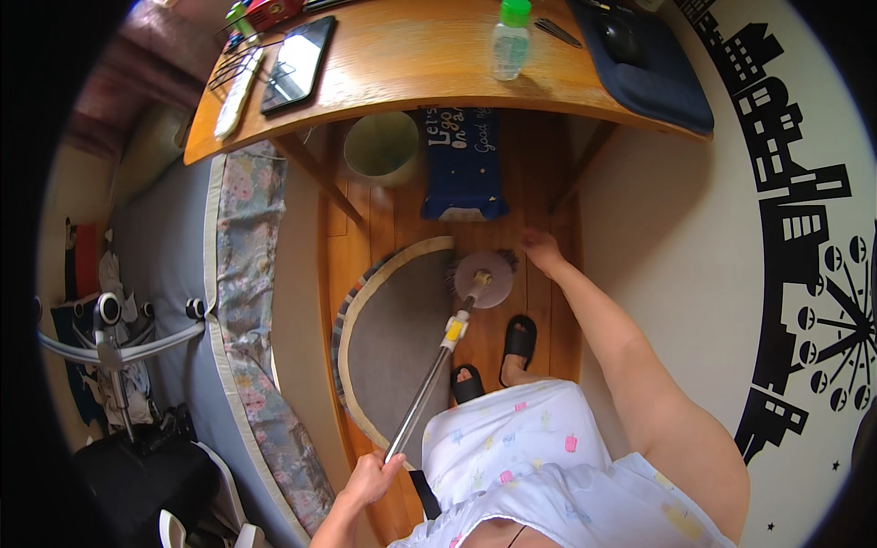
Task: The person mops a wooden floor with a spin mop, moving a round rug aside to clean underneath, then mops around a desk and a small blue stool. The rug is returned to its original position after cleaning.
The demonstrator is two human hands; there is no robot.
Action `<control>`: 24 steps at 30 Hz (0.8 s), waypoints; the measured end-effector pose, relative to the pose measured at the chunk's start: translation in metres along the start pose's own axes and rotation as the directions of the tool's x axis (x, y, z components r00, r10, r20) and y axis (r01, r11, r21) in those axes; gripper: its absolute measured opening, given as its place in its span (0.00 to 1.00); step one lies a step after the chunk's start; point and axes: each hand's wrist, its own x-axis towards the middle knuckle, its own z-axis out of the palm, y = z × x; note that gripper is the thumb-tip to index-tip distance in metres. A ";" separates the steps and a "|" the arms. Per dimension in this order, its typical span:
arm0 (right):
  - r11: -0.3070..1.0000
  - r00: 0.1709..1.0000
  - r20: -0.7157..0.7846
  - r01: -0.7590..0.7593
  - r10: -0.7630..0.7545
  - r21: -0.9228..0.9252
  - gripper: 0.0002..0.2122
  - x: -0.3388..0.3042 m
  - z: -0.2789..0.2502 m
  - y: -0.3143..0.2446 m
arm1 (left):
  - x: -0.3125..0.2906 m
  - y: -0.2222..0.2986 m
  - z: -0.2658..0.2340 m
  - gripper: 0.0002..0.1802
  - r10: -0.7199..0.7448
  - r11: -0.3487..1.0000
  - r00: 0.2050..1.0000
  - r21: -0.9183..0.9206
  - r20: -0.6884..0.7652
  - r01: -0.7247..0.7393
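Note:
My left hand (369, 479) is wrapped round the steel pole of a spin mop (423, 395) at lower centre. Its pole slants up and right through a white and yellow joint to a round, pale purple mop head (485, 279). That head lies beside the straight edge of a folded grey mat (393, 338), with a dark fringe showing at its edges. Stretched out over the wooden floor, my right hand (543, 253) is just right of the mop head, apart from it. Its fingers look closed together, and what they hold, if anything, is too small to make out.
A wooden desk (393, 68) spans the far side, carrying a tablet (299, 64), a green-capped bottle (511, 44) and a mouse (621, 41). Beneath it stand a pale bin (382, 149) and a dark blue bag (463, 169). My slippered feet are close by. A black office chair (146, 484) stands left.

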 end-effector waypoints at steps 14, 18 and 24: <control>0.937 0.888 -0.438 -0.027 -0.138 -0.349 0.29 0.132 0.092 0.081 | 0.199 0.084 0.083 0.24 0.364 0.895 0.912 0.343 -0.191 -0.286; 0.994 0.993 -0.119 0.006 0.007 0.110 0.40 0.127 0.081 0.044 | 0.220 0.087 0.080 0.24 0.370 0.872 0.897 0.422 -0.241 -0.247; 0.988 0.992 0.043 0.121 -0.117 -0.100 0.28 0.151 0.077 0.045 | 0.232 0.076 0.089 0.26 0.358 0.870 0.913 0.424 -0.194 -0.251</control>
